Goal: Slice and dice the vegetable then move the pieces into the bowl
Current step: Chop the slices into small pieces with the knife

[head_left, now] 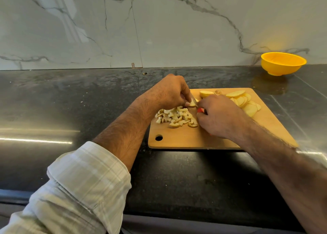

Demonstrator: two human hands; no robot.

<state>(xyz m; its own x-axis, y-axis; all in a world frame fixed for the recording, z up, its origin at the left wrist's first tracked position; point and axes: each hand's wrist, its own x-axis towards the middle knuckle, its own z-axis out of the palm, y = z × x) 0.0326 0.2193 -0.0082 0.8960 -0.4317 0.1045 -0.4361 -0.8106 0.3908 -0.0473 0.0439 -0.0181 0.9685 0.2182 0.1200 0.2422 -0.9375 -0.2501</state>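
On the dark counter (177, 177) a cutting board (185, 138) carries a diced pile (177, 117) and uncut slices (246, 101), the left hand (169, 92) pinching a slice, the right hand (217, 117) curled round what seems a red-handled knife (200, 110), and the yellow bowl (283, 63) apparently empty, so roughly halfway.

Kitchen: dark stone counter (70, 101), marble backsplash (159, 30).

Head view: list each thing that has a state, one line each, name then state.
potato slices: cut, undiced, piled on the board's far right.
diced pieces: heaped on the board's left part.
yellow bowl: upright, nothing visible inside, off the board.
cutting board: flat on the counter.
left hand: pinching a slice.
right hand: gripping a red-handled knife.
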